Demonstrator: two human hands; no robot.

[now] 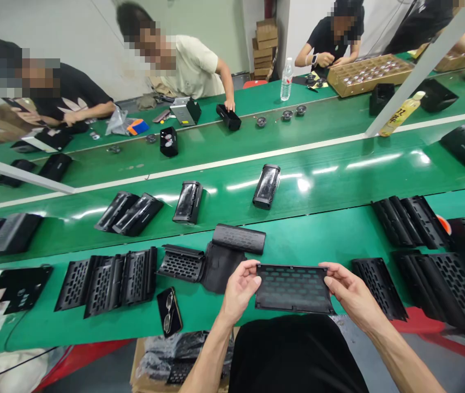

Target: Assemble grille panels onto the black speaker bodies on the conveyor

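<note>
Between my two hands I hold up a black slotted speaker grille (292, 289), its green backdrop showing through the slots. My left hand (240, 286) pinches the grille's left end near the upper corner. At the opposite end, my right hand (341, 284) grips the upper right corner between thumb and fingers. Just beyond my left hand lie a dark flat piece (222, 266) and a curved slotted grille (238, 238). Another slotted grille (183, 263) rests beside them. To the right of my right hand is a loose grille (380, 287).
Several grilles (105, 281) lie in a row at left, and more (415, 221) at right. A phone with glasses on it (169, 312) sits near the table edge. Black speakers (267, 186) stand on the green belt. Co-workers sit across; an open carton (138, 363) is below.
</note>
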